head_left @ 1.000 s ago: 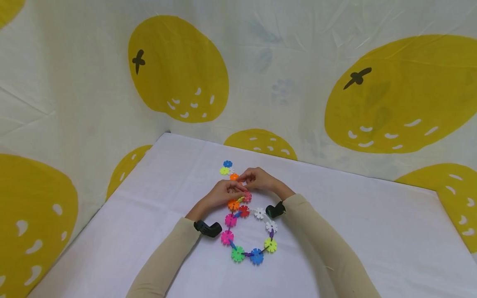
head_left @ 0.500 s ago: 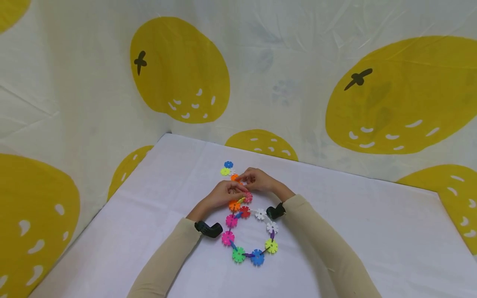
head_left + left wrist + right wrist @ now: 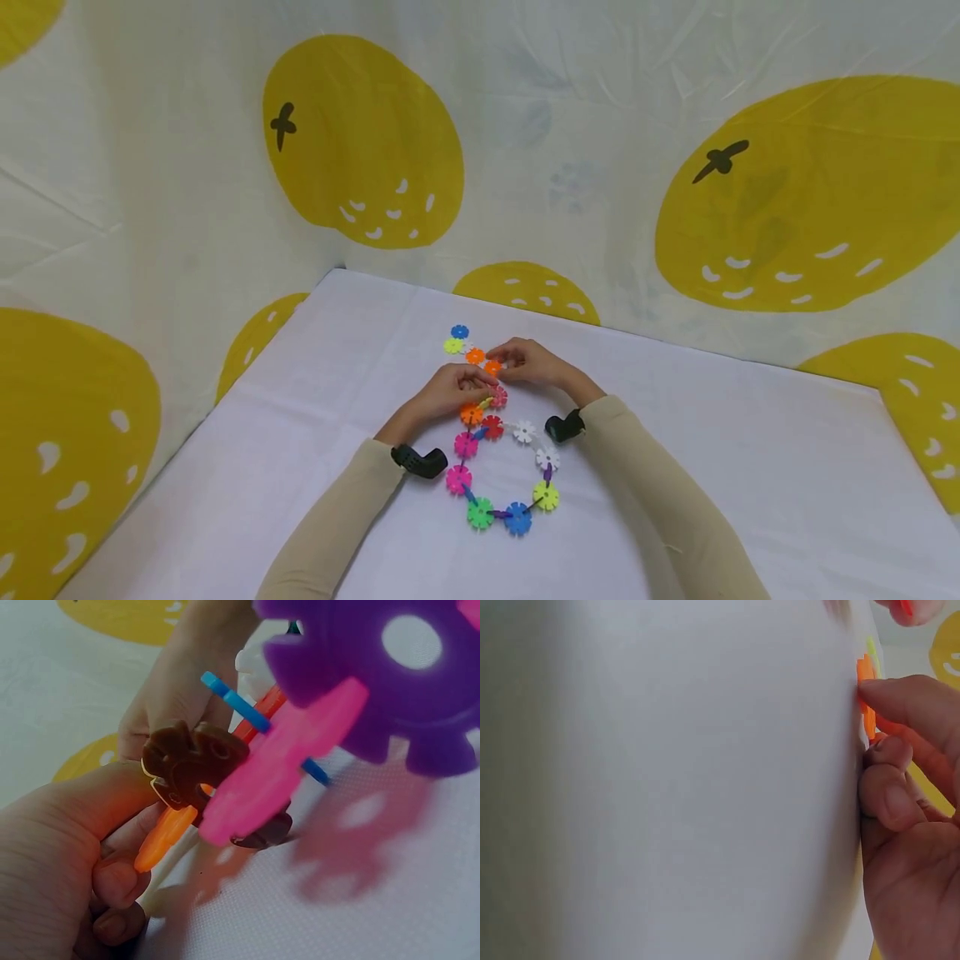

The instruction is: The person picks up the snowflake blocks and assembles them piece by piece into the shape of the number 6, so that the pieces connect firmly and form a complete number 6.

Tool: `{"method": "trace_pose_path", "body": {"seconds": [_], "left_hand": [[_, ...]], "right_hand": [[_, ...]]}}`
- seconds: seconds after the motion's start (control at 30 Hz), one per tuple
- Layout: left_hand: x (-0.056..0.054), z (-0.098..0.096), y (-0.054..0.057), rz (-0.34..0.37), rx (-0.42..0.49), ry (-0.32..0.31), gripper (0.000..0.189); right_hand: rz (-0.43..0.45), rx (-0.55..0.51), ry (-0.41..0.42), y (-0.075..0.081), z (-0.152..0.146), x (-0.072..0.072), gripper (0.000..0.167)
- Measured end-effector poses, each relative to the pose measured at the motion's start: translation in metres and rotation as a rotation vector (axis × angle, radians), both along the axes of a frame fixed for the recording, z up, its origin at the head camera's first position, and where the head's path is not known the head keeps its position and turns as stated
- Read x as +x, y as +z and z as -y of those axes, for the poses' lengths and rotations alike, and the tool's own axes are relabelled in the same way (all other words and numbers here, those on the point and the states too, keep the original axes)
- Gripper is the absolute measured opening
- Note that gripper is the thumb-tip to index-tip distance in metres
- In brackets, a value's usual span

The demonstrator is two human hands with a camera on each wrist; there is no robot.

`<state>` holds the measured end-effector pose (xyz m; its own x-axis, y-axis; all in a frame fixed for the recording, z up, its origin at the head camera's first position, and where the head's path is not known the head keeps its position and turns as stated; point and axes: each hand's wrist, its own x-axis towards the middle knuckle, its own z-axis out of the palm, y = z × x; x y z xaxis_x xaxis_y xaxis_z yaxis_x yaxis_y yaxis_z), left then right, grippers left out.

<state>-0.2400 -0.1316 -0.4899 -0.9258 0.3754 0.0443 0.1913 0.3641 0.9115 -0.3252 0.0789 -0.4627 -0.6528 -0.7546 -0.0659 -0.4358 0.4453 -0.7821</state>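
In the head view, interlocking plastic snowflake discs [image 3: 517, 518] are joined slot to slot into a colourful ring on the table. My left hand [image 3: 453, 390] pinches a coral-red disc [image 3: 498, 397] at the ring's upper left, near an orange disc [image 3: 471, 414] linked in it. Close up in the left wrist view are a purple disc [image 3: 345, 645], a pink disc [image 3: 289, 761] and a brown disc [image 3: 187, 769] of the chain. Just beyond, my right hand [image 3: 532, 364] holds a loose orange disc [image 3: 492, 367] by its edge, thumb against it [image 3: 866, 697].
Further back lie another orange disc [image 3: 475, 356], a yellow-green disc [image 3: 453, 345], a blue disc [image 3: 460, 332] and a partly covered white one. A white cloth [image 3: 750, 467] covers the table. Behind it hangs a curtain [image 3: 555, 167] with yellow fruit prints.
My right hand has shifted slightly right, bringing the orange disc with it and uncovering the other orange one. The left hand and the ring stay in place.
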Motion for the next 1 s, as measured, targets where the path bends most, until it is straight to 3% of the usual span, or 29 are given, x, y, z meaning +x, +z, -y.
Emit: {"method": "trace_pose_path", "body": {"seconds": [0.2, 0.53, 1.0], "left_hand": [[0.0, 0.001, 0.001, 0.003, -0.024, -0.002, 0.026], [0.0, 0.0, 0.001, -0.017, -0.064, 0.027, 0.024], [0.002, -0.002, 0.004, -0.002, -0.025, 0.053, 0.025]], "right_hand": [[0.051, 0.013, -0.052, 0.001, -0.004, 0.001, 0.031], [0.197, -0.113, -0.173, -0.006, -0.016, 0.009, 0.024], [0.312, -0.183, -0.126, -0.008, -0.039, 0.021, 0.017]]}}
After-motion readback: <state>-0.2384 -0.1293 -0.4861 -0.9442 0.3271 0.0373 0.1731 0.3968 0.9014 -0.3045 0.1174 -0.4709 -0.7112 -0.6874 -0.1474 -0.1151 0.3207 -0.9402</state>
